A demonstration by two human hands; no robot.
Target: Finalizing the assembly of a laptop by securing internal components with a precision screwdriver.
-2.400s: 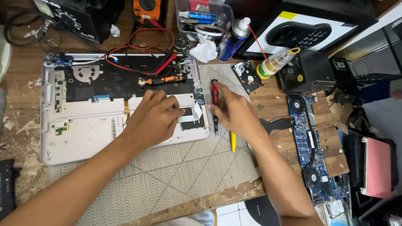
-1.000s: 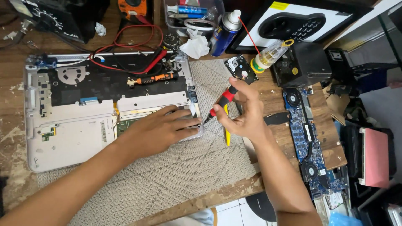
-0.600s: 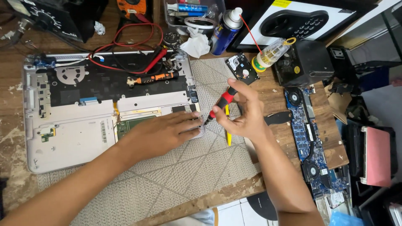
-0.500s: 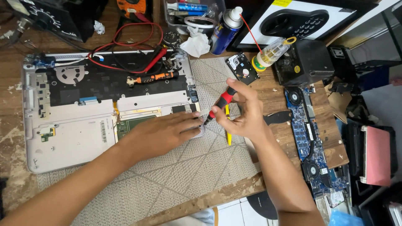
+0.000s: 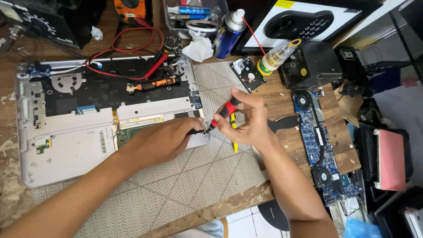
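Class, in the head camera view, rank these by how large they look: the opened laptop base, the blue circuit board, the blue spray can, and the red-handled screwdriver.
1. Opened laptop base
2. Blue circuit board
3. Blue spray can
4. Red-handled screwdriver, partly hidden by the right hand, so its rank against the can is unsure.

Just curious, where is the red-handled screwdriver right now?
In the head view, the red-handled screwdriver sits in the right hand, tip at the opened laptop corner beside the left hand.

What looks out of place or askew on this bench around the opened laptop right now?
A long blue circuit board lies bare at the right, its lower end overhanging the table edge. A crumpled tissue sits by the spray can. The right hand holds the red screwdriver at the laptop corner; nothing looks spilled.
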